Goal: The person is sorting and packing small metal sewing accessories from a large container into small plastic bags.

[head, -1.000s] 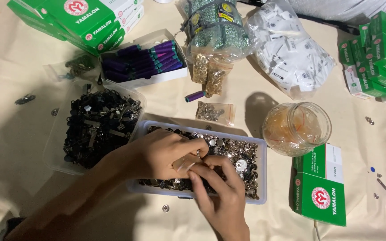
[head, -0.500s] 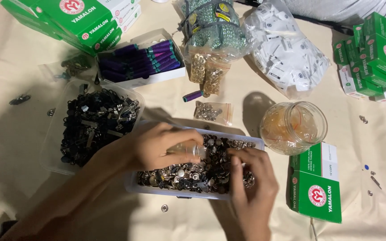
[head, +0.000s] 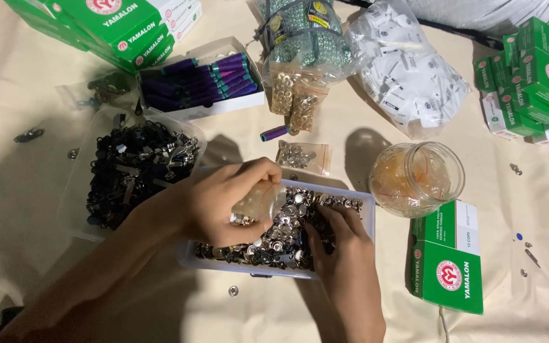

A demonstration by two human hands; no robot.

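1. Left hand [head: 227, 203] is curled shut around a small clear plastic bag [head: 258, 202], holding it tilted just over the left part of the white tray [head: 368, 209].
2. The tray sits on the cream-covered bench [head: 20, 209], right in front of the person, heaped with silver snap fasteners [head: 287, 232].
3. Right hand [head: 344, 257] is down in the tray's right half, fingers bent and pressed into the fasteners; whether it pinches one, I cannot tell.
4. Left of the tray, touching the forearm's side, there's a clear tub of black metal clips [head: 138, 168].
5. Just to the right stands an open glass jar [head: 417, 178], with a green box [head: 449, 260] in front of it.
6. Further back: a box of purple thread spools [head: 201, 76], bags of brass eyelets [head: 293, 95], and a bag of white pieces [head: 408, 70].
7. One loose fastener [head: 233, 291] lies on the bench just below the tray.
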